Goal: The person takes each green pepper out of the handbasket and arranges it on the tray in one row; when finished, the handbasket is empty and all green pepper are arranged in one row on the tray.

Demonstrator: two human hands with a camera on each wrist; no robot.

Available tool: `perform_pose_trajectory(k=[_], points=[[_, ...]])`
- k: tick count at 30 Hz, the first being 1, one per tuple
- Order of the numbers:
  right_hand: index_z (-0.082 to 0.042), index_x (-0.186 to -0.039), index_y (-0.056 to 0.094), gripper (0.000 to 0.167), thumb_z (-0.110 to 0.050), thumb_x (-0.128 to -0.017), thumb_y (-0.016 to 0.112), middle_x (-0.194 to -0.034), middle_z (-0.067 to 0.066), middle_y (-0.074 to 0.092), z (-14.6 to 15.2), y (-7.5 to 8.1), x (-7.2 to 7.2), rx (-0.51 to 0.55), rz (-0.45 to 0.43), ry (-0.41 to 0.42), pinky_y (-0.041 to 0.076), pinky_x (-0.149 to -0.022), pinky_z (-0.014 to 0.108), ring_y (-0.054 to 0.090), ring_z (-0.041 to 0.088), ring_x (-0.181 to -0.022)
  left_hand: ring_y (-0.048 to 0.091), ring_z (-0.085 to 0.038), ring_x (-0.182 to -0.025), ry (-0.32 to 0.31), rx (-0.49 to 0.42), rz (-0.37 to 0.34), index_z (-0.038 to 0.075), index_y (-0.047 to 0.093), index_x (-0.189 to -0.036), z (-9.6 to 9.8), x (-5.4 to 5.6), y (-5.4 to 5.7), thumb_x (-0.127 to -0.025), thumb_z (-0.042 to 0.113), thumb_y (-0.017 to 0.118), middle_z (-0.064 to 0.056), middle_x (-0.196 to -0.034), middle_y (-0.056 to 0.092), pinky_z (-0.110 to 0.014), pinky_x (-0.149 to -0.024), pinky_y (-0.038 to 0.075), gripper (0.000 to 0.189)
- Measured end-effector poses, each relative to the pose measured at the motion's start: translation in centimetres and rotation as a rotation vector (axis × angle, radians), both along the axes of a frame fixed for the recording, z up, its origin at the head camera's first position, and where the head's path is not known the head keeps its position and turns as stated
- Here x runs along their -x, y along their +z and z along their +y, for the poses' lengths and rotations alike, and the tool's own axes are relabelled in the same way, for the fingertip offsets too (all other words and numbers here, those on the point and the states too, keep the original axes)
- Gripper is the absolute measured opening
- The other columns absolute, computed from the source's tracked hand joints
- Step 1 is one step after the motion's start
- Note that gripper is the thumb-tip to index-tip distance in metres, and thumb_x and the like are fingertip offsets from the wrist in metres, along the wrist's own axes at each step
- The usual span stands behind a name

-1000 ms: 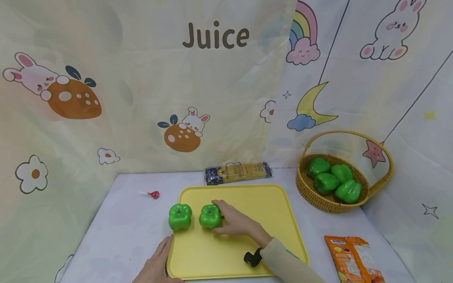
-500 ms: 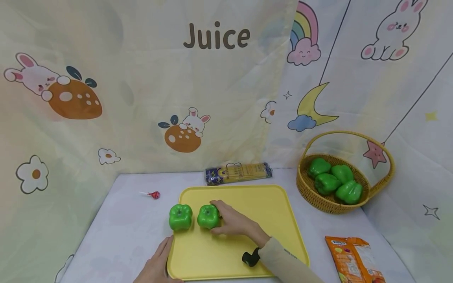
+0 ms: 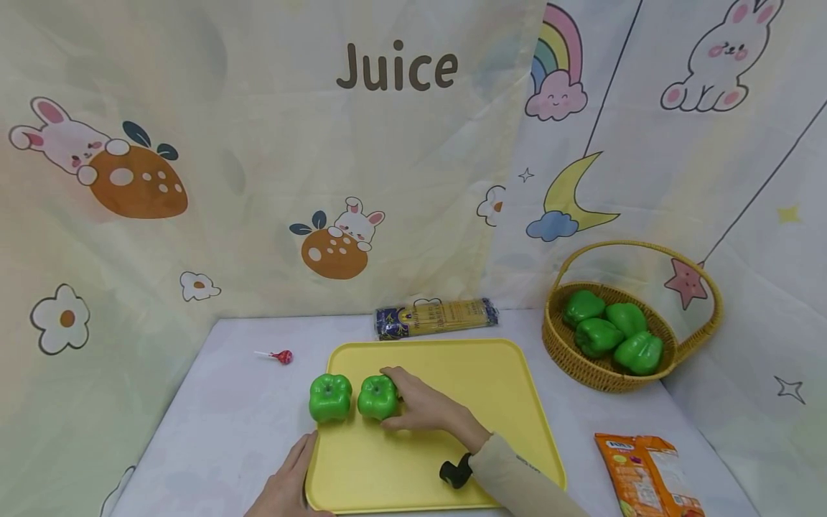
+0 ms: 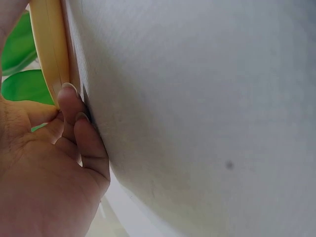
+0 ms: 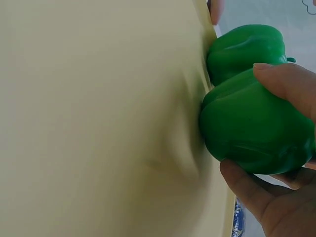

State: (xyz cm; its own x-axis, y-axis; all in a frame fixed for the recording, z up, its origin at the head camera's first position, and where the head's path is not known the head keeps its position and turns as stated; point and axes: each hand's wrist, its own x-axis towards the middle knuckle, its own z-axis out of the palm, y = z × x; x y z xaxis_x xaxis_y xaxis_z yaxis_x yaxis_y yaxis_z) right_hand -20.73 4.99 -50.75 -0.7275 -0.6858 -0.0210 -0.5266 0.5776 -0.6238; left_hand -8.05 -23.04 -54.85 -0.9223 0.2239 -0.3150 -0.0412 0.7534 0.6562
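Note:
My right hand [image 3: 426,411] holds a green bell pepper [image 3: 377,398] on the yellow tray [image 3: 452,373], thumb on one side and fingers on the other. In the right wrist view this held pepper [image 5: 254,126] sits low against the tray and overlaps a second green bell pepper [image 5: 247,52]. That second pepper stands at the tray's left edge in the head view, a narrow gap from the held one. My left hand [image 3: 286,480] grips the tray's near left corner. Curled fingertips meet the tray's rim [image 4: 52,44] in the left wrist view.
A wicker basket [image 3: 581,373] with several green peppers stands at the back right. Behind the tray lies a pack of spaghetti [image 3: 436,318]. A red lollipop [image 3: 283,357] is on the left, an orange snack bag [image 3: 646,474] on the right.
My right hand has slid the held pepper slightly left over the tray, closer to the other pepper. The left hand stays at the tray's corner.

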Motion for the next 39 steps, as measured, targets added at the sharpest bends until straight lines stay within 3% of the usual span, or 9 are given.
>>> perform_pose_trajectory(k=[21, 39], points=[[-0.009, -0.155, 0.027, 0.093, -0.038, -0.085, 0.081, -0.142, 0.004, 0.049, -0.7, 0.0, 0.1, -0.011, 0.006, 0.021, 0.048, -0.111, 0.037, 0.052, 0.016, -0.128, 0.058, -0.035, -0.121, 0.011, -0.002, -0.048, 0.007, 0.003, -0.162, -0.2, 0.0, 0.2, -0.068, 0.062, 0.085, -0.021, -0.165, 0.019, -0.059, -0.097, 0.053, 0.137], [-0.008, -0.154, 0.028, 0.092, -0.037, -0.084, 0.081, -0.143, 0.005, 0.049, -1.3, 0.1, -0.1, -0.022, 0.006, 0.023, 0.047, -0.112, 0.036, 0.052, 0.016, -0.129, 0.059, -0.032, -0.119, 0.003, -0.001, -0.014, 0.008, 0.005, -0.162, -0.1, -0.1, 0.1, -0.066, 0.063, 0.086, -0.019, -0.164, 0.021, -0.055, -0.095, 0.055, 0.138]])
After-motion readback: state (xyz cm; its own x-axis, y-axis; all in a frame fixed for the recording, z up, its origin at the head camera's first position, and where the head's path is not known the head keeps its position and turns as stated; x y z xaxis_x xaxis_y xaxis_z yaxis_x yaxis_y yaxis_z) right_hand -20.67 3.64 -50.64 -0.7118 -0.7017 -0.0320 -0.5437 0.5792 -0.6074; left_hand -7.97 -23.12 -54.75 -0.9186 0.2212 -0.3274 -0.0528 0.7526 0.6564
